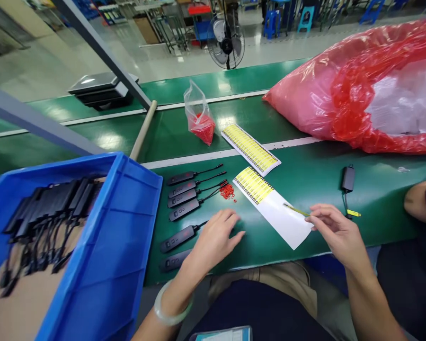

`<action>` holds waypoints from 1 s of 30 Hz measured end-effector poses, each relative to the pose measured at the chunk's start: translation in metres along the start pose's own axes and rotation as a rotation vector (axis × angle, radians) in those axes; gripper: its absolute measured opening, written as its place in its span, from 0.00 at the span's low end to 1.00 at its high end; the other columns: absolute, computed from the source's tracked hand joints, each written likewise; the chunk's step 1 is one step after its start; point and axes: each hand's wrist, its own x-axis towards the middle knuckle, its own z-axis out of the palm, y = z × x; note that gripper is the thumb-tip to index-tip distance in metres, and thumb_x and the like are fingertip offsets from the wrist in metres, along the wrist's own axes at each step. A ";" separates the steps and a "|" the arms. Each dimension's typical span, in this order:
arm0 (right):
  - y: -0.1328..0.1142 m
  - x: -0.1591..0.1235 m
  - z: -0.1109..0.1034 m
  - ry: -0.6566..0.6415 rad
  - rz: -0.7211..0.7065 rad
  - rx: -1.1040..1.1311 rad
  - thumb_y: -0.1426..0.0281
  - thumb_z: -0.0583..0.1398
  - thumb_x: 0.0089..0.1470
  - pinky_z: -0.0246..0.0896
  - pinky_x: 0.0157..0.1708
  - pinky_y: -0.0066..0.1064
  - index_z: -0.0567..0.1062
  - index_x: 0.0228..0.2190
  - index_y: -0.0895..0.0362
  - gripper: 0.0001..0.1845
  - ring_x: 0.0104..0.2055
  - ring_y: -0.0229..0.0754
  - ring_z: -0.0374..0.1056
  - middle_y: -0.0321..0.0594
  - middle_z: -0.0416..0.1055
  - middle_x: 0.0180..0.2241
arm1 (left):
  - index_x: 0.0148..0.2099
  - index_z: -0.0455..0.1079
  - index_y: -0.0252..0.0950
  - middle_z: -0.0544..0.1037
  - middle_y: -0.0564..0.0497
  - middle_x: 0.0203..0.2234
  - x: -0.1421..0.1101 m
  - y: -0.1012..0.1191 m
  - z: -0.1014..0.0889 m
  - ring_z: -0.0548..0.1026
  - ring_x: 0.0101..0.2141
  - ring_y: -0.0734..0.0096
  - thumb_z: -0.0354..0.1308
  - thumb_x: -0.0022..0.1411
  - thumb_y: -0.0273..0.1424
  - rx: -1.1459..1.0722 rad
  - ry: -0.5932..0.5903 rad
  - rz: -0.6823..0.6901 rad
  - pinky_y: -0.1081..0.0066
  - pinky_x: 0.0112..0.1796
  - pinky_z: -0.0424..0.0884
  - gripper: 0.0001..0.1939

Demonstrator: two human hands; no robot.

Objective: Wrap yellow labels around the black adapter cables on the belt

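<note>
My right hand (337, 232) pinches one end of a narrow yellow label (297, 210) between thumb and fingers, over the bare part of a white label sheet (280, 215). Yellow labels still cover the upper end of that sheet. My left hand (218, 237) is open, thumb apart from the fingers, above the table beside a black device with a cable (179, 237). Its wrist and forearm partly cover another black device (175, 261). Several more such devices (183, 209) lie in a column behind, near a small heap of red rings (227, 191).
A blue crate (102, 255) of black devices stands at left. Behind are a second label sheet (252, 149), a clear bag of red pieces (200, 118) and a large red plastic bag (315, 94). A labelled device (348, 179) lies at right, near another person's arm (422, 201).
</note>
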 end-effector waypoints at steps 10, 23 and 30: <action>0.000 -0.002 0.053 -0.142 0.268 0.439 0.61 0.65 0.55 0.69 0.36 0.29 0.74 0.41 0.50 0.12 0.44 0.42 0.71 0.41 0.72 0.46 | 0.37 0.70 0.36 0.76 0.44 0.38 -0.104 -0.045 0.029 0.73 0.40 0.54 0.49 0.63 0.25 0.006 0.003 -0.388 0.58 0.42 0.69 0.08; -0.021 -0.036 0.144 -0.240 0.400 0.774 0.64 0.66 0.52 0.64 0.52 0.39 0.54 0.60 0.50 0.40 0.48 0.43 0.72 0.42 0.74 0.45 | 0.37 0.75 0.34 0.74 0.52 0.18 -0.057 0.016 0.016 0.75 0.24 0.67 0.58 0.62 0.43 -1.319 0.073 -0.470 0.69 0.33 0.70 0.16; -0.037 -0.032 0.136 -0.151 0.333 0.802 0.69 0.66 0.52 0.69 0.45 0.36 0.54 0.59 0.49 0.38 0.41 0.41 0.73 0.37 0.76 0.37 | 0.40 0.73 0.36 0.73 0.55 0.14 -0.053 0.033 0.022 0.74 0.22 0.69 0.58 0.63 0.42 -1.402 0.042 -0.482 0.70 0.32 0.70 0.14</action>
